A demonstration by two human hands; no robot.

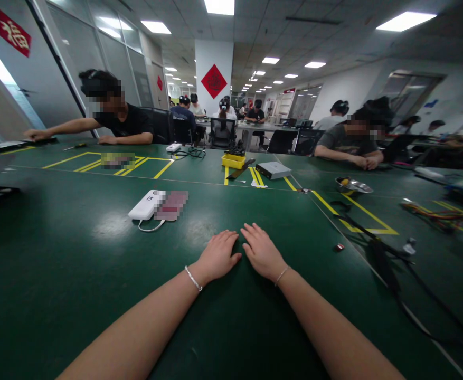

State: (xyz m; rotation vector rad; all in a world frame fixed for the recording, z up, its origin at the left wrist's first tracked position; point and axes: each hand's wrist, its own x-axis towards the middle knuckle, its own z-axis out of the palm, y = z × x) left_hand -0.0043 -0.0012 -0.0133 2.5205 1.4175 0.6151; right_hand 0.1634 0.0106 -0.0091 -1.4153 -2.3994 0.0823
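Observation:
My left hand [218,256] and my right hand [261,250] lie flat, palms down, side by side on the green table mat [76,253], fingertips nearly touching. Both hold nothing, and their fingers are stretched out. A thin bracelet circles each wrist. The nearest thing is a white power bank [146,206] with a short white cable, lying ahead and to the left of my left hand, next to a blurred pinkish object [171,206].
Further off on the table are a yellow tray [233,160], a grey box [273,169], a metal bowl [352,186], black cables [381,258] and coloured wires [445,215] at right. Yellow tape lines mark the mat. Other people sit at left and right.

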